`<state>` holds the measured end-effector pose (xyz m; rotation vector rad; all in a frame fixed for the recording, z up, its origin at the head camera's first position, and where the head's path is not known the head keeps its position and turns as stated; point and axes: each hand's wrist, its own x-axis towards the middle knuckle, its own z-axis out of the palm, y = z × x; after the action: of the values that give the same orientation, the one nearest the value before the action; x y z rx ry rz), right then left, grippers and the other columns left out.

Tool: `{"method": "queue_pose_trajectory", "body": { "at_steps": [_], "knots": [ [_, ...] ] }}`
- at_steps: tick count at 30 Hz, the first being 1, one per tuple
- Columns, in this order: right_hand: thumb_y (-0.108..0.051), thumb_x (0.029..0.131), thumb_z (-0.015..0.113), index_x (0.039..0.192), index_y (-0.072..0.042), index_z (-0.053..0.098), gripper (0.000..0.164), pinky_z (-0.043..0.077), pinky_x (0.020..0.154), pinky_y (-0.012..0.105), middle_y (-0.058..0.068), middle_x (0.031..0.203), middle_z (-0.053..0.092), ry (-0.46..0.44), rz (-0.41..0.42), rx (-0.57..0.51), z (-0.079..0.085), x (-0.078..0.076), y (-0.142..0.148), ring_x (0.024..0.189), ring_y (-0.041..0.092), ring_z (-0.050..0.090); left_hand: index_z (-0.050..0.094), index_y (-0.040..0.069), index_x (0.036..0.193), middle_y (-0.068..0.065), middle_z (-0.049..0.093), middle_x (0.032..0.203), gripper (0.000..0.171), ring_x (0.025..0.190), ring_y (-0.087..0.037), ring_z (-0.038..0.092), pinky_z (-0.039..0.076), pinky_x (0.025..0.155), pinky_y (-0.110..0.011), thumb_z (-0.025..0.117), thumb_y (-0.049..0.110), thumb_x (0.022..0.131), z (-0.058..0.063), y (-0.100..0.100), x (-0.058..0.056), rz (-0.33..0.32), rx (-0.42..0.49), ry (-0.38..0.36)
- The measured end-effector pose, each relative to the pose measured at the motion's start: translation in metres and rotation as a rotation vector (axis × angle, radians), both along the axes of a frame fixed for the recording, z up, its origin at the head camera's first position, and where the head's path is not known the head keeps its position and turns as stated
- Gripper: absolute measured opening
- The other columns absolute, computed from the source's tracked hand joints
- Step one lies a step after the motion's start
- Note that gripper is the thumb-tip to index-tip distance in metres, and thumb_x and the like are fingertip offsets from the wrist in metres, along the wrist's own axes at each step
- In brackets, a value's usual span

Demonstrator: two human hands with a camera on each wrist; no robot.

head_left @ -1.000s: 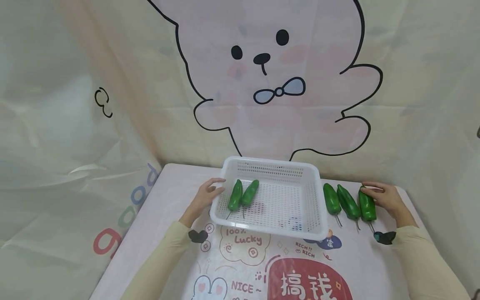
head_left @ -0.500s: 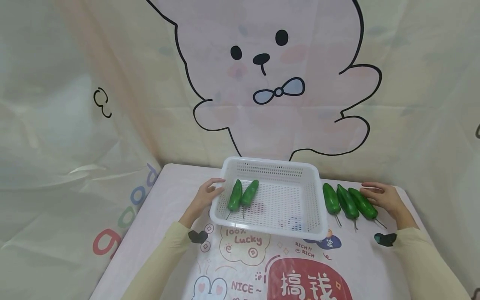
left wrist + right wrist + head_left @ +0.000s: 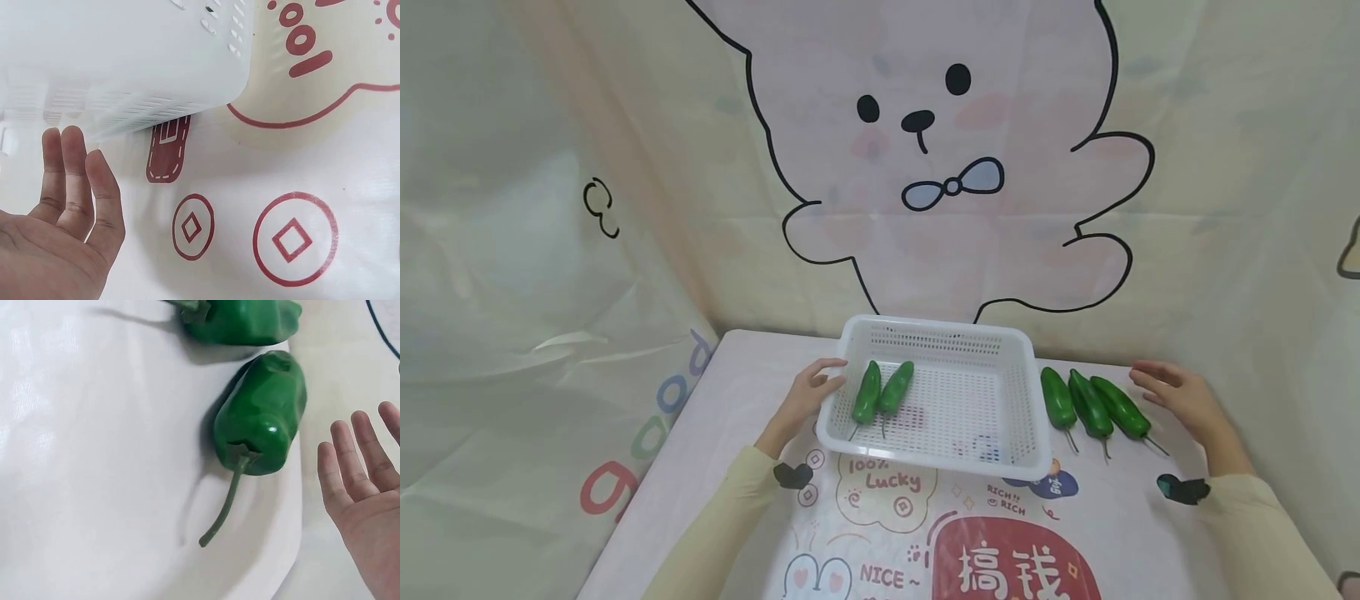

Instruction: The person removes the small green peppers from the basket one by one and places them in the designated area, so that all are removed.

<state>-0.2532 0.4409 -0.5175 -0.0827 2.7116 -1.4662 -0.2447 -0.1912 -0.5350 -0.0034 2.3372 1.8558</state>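
Note:
A white plastic basket (image 3: 925, 462) holds two green peppers, one left (image 3: 867, 392) and one right (image 3: 897, 388), in its left half. My left hand (image 3: 803, 398) is at the basket's left side, fingertips right at the rim. In the left wrist view its fingers (image 3: 75, 165) reach up relaxed beside the basket wall. Three more green peppers lie side by side right of the basket: the nearest to it (image 3: 1058, 398), a middle one (image 3: 1091, 404) and an outer one (image 3: 1120, 407). My right hand (image 3: 1183, 404) is just right of the outer pepper, fingers spread and holding nothing.
The table (image 3: 1120, 517) wears a white cover with printed cartoons and lettering. Behind it hangs a cloth backdrop (image 3: 1015, 250) with a bear drawing, and another sheet (image 3: 497, 333) hangs on the left. The table's right edge runs close by the right hand.
The outer pepper has swung from nearly upright to slanted, its tip now against the middle one. My right hand has let go of it and moved right. The left hand stays at the basket.

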Motion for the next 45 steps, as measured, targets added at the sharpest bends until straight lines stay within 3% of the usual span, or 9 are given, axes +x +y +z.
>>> {"method": "queue_pose_trajectory", "body": {
  "at_steps": [3, 6, 7, 13, 14, 19, 24, 34, 45],
  "knots": [
    [-0.033, 0.104, 0.060, 0.145, 0.013, 0.039, 0.065, 0.053, 0.079, 0.012, -0.015, 0.121, 0.051, 0.011, -0.009, -0.014, 0.005, 0.002, -0.004, 0.098, -0.015, 0.052, 0.059, 0.021, 0.139, -0.019, 0.063, 0.127, 0.039, 0.103, -0.034, 0.068, 0.061, 0.081, -0.045, 0.065, 0.027, 0.101, 0.000, 0.000, 0.000, -0.004, -0.005, 0.003],
    [-0.037, 0.103, 0.061, 0.147, 0.011, 0.039, 0.069, 0.053, 0.080, 0.012, -0.011, 0.125, 0.050, 0.014, -0.027, -0.016, 0.012, 0.004, -0.012, 0.100, -0.015, 0.051, 0.059, 0.020, 0.140, -0.020, 0.062, 0.128, 0.039, 0.103, -0.034, 0.068, 0.061, 0.080, -0.044, 0.065, 0.028, 0.102, 0.000, 0.000, 0.000, -0.007, -0.012, 0.012],
    [-0.038, 0.103, 0.061, 0.148, 0.011, 0.039, 0.069, 0.053, 0.081, 0.012, -0.010, 0.126, 0.050, 0.017, -0.030, -0.020, 0.014, 0.005, -0.015, 0.100, -0.014, 0.051, 0.058, 0.018, 0.141, -0.022, 0.061, 0.129, 0.040, 0.105, -0.036, 0.067, 0.061, 0.081, -0.045, 0.064, 0.026, 0.102, 0.005, 0.001, 0.002, -0.015, -0.014, 0.007],
    [-0.027, 0.104, 0.061, 0.149, 0.007, 0.039, 0.060, 0.052, 0.085, 0.012, 0.004, 0.136, 0.052, 0.060, -0.008, -0.138, 0.024, 0.008, -0.034, 0.108, -0.010, 0.053, 0.057, 0.016, 0.142, -0.024, 0.059, 0.132, 0.041, 0.108, -0.039, 0.066, 0.061, 0.082, -0.046, 0.064, 0.024, 0.102, 0.006, 0.002, 0.002, -0.005, -0.025, -0.002],
    [-0.025, 0.104, 0.061, 0.149, 0.006, 0.040, 0.059, 0.052, 0.085, 0.013, 0.007, 0.138, 0.052, 0.073, -0.001, -0.158, 0.025, 0.008, -0.037, 0.109, -0.008, 0.054, 0.057, 0.018, 0.141, -0.022, 0.060, 0.132, 0.041, 0.107, -0.037, 0.067, 0.061, 0.081, -0.045, 0.064, 0.026, 0.102, 0.001, 0.001, 0.000, 0.005, -0.028, 0.002],
    [-0.019, 0.104, 0.062, 0.149, 0.003, 0.043, 0.054, 0.052, 0.088, 0.016, 0.000, 0.136, 0.056, 0.139, 0.020, -0.219, 0.037, 0.013, -0.059, 0.114, -0.001, 0.055, 0.058, 0.018, 0.141, -0.022, 0.062, 0.129, 0.041, 0.106, -0.037, 0.067, 0.061, 0.081, -0.046, 0.065, 0.026, 0.101, 0.002, 0.002, -0.001, 0.008, -0.023, 0.002],
    [-0.012, 0.103, 0.062, 0.146, 0.006, 0.045, 0.050, 0.052, 0.088, 0.017, 0.002, 0.135, 0.056, 0.174, 0.050, -0.274, 0.049, 0.013, -0.079, 0.115, 0.003, 0.056, 0.058, 0.018, 0.141, -0.021, 0.063, 0.128, 0.041, 0.105, -0.036, 0.067, 0.061, 0.080, -0.045, 0.066, 0.026, 0.101, 0.003, 0.003, -0.002, 0.008, -0.019, 0.004],
    [-0.007, 0.100, 0.066, 0.140, 0.009, 0.050, 0.046, 0.056, 0.088, 0.025, 0.003, 0.130, 0.060, 0.165, 0.073, -0.378, 0.061, 0.009, -0.114, 0.112, 0.013, 0.063, 0.058, 0.021, 0.142, -0.020, 0.062, 0.129, 0.043, 0.104, -0.034, 0.067, 0.061, 0.081, -0.045, 0.066, 0.028, 0.101, 0.000, 0.003, 0.000, 0.020, -0.040, 0.004],
    [-0.009, 0.100, 0.067, 0.139, 0.006, 0.053, 0.044, 0.055, 0.090, 0.024, 0.014, 0.135, 0.057, 0.185, 0.128, -0.368, 0.068, 0.001, -0.148, 0.115, 0.015, 0.063, 0.058, 0.021, 0.142, -0.017, 0.063, 0.128, 0.042, 0.104, -0.033, 0.067, 0.061, 0.079, -0.044, 0.065, 0.028, 0.102, -0.002, 0.001, 0.000, 0.010, -0.053, 0.018]
  ]
}}
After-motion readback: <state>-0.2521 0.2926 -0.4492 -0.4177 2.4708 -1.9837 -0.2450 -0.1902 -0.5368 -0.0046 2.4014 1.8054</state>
